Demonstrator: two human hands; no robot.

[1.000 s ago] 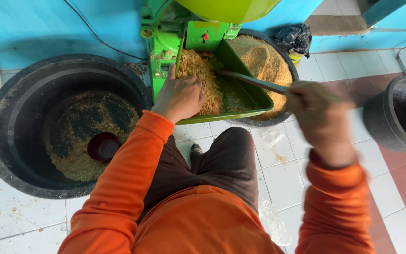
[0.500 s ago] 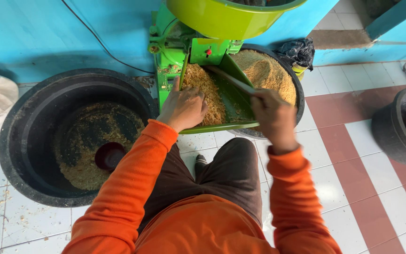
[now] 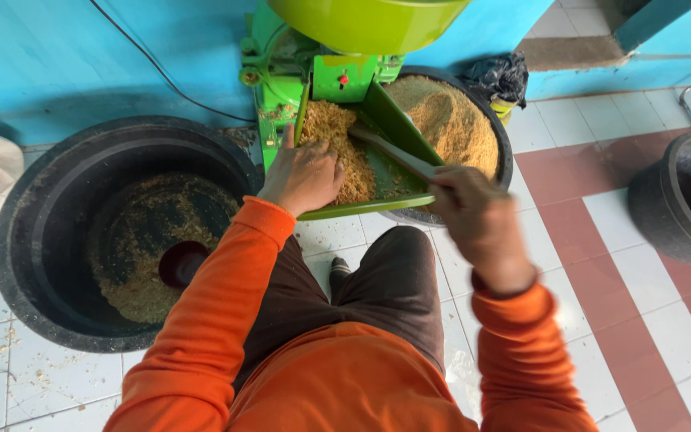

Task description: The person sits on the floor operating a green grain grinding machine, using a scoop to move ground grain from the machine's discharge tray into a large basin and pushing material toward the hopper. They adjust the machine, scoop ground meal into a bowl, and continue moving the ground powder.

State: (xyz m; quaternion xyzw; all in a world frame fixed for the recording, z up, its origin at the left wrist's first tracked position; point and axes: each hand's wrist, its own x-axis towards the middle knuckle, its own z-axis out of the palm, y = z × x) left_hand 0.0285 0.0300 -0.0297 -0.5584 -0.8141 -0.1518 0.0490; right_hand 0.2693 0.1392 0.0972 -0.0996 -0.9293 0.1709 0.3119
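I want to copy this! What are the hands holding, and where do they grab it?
The right hand grips a stick by its near end. The left hand holds nothing; it rests on the feed.

small grain-milling workroom: a green milling machine (image 3: 337, 72) with a chute tray (image 3: 385, 164) of coarse meal, large black tubs (image 3: 49, 240) holding ground feed, tiled floor (image 3: 625, 264) with spilled husk, blue painted wall (image 3: 81, 56).

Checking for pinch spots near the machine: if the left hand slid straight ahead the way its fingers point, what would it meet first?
The left hand rests on the grain pile in the green tray; going on, it probably meets the green machine body, though depth is unclear.
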